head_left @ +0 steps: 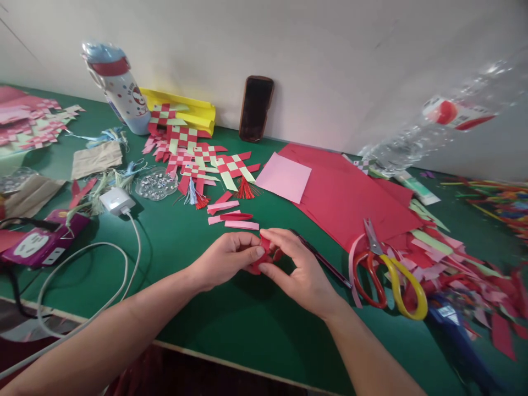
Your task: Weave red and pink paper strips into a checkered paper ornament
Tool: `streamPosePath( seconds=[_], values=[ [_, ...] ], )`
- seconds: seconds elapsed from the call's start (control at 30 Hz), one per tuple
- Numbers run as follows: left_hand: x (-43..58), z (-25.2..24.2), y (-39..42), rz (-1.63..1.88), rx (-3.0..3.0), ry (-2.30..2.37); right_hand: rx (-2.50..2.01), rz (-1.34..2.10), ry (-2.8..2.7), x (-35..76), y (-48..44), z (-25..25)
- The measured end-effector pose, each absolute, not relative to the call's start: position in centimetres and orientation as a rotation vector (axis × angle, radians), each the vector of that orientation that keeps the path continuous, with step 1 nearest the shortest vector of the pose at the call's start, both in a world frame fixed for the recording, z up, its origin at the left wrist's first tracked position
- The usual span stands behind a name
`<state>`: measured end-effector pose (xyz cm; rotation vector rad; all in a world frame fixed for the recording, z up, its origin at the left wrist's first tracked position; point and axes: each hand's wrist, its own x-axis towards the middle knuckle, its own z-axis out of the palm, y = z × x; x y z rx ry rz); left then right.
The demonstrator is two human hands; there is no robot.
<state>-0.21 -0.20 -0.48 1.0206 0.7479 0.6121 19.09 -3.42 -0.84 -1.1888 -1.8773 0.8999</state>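
Between my two hands is a small piece of red paper (259,263), mostly covered by the fingers. My left hand (229,256) pinches it between thumb and fingers. My right hand (295,269) has its thumb and fingers closed on the other side of the same paper. Just beyond the hands lie several folded strips of pink paper (241,225) and red paper. A pink paper square (284,177) rests on large red sheets (350,192). Woven red and pale green paper fish (231,168), some with tassels, lie farther back.
Scissors with red and yellow handles (390,275) and a dark pen (322,258) lie to the right, near heaped paper scraps (462,264). A phone (256,108) leans on the wall. At left are a water bottle (117,88), a white charger (117,201) with cable and a purple power strip (45,239).
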Motion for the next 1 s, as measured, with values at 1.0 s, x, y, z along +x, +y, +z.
streamPosePath(
  seconds=[1.0],
  values=[
    [-0.2,-0.8,-0.5,0.507,1.255,0.895,-1.381,0.906,-1.421,18.6,-3.3,0.2]
  ],
)
